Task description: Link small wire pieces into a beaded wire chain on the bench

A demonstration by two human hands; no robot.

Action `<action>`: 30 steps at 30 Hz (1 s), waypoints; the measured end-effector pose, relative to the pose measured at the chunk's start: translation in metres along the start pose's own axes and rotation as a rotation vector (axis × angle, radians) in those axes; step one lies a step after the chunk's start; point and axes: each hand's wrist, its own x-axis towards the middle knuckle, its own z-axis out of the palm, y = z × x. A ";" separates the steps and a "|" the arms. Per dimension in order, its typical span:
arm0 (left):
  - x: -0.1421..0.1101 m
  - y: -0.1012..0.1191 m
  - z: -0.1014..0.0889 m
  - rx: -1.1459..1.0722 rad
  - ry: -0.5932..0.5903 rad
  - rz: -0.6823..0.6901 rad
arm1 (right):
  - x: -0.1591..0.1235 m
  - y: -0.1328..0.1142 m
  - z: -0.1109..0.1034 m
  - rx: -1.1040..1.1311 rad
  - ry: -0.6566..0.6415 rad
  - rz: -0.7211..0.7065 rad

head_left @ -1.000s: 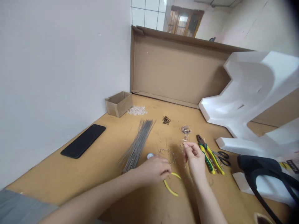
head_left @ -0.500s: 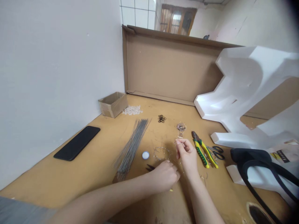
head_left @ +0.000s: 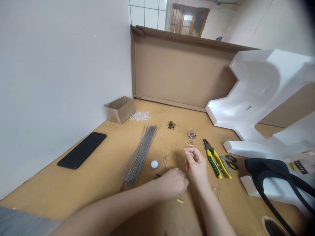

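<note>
My left hand [head_left: 174,184] is closed, knuckles up, over the middle of the table; what its fingers hold is hidden. Partly under it lies a tool with dark tips [head_left: 157,176] and a yellow handle end [head_left: 180,201]. Close beside it, my right hand [head_left: 197,165] pinches thumb and forefinger together, on something too fine to make out. Just beyond the left hand is a loop of thin wire [head_left: 171,160] with short ends sticking out. A small heap of wire pieces [head_left: 192,134] sits past the right fingertips.
Left of my hands are a bundle of grey wires [head_left: 141,157], a white-and-blue disc [head_left: 154,164] and a black phone [head_left: 82,150]. Farther back are a small cardboard box [head_left: 120,110], clear bits [head_left: 140,115] and black rings [head_left: 171,125]. Yellow-green pliers [head_left: 215,160], scissors [head_left: 230,161] and white foam [head_left: 256,85] stand right.
Both hands stay almost in place; the left has shifted slightly, uncovering more of the yellow handle end. The whole view has moved a little.
</note>
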 end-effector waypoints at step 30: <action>-0.055 -0.061 -0.045 -1.916 0.379 -0.478 | -0.035 0.013 0.033 -0.435 -0.396 -0.140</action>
